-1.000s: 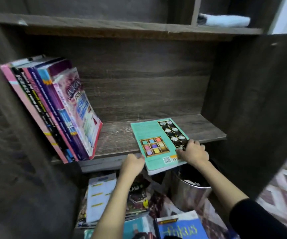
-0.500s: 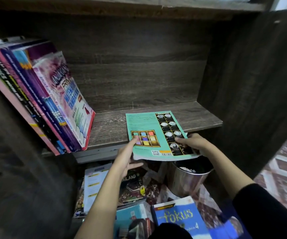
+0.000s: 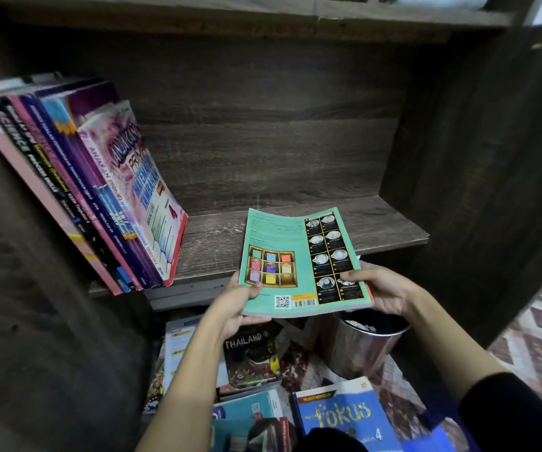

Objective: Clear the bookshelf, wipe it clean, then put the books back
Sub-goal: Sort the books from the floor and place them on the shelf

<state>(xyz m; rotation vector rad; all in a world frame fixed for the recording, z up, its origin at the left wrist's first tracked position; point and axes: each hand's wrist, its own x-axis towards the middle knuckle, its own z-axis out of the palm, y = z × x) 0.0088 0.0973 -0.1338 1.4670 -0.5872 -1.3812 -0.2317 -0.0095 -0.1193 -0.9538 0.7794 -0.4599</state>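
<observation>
The left grip [image 3: 237,305] holds the near left corner of the teal book [image 3: 295,256], with the thumb on the back cover and the fingers curled beneath. The right grip [image 3: 383,291] pinches the near right corner, its thumb lying over the black picture strip and its fingers under the edge. Between the two grips the book lies back cover up and nearly flat. Its far edge is over the front of the shelf [image 3: 387,223] and its near edge is out past the shelf lip. Whether the far edge touches the board cannot be told.

Left of the left grip and further back, a row of books [image 3: 100,197] stands on the same shelf. It leans with its tops toward the side wall, well apart from the teal book.

Directly below the right grip stands a metal bin [image 3: 361,347] with something white inside. Below the left grip a Thailand book [image 3: 250,353] lies on a pile, with a white booklet [image 3: 178,347] to its left. Nearer the person than both grips, a blue Fokus book [image 3: 338,415] lies face up.
</observation>
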